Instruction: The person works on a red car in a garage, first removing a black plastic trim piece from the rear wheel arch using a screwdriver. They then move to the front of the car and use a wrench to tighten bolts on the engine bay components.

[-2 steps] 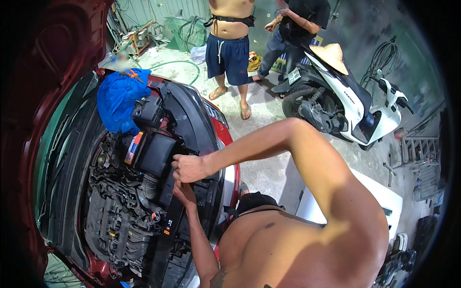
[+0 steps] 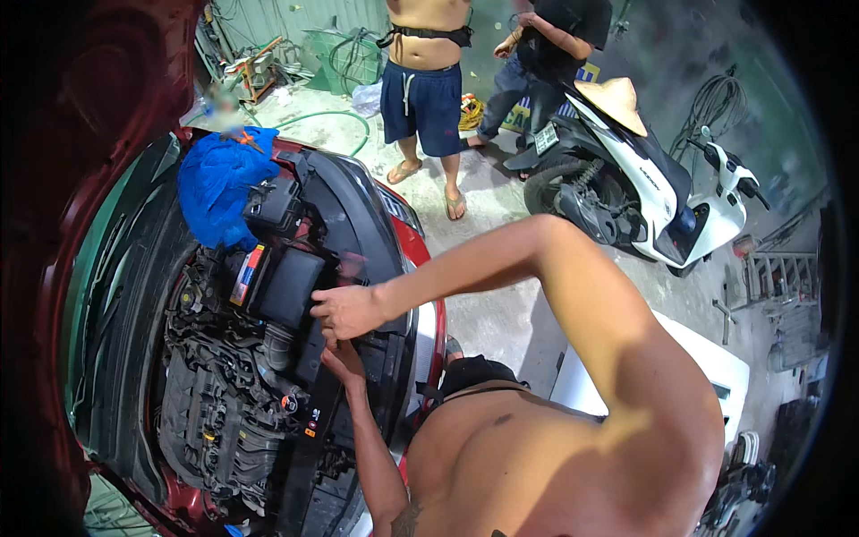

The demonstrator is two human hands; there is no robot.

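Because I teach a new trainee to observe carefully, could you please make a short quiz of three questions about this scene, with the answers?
1. Which hand is nearer to the smooth black box in the engine bay?
A) left hand
B) right hand

2. True or false: the red hood is shut.

3. Fill in: a ____ rests on the white scooter.

Key:
1. B
2. False; the red hood is raised.
3. Conical hat
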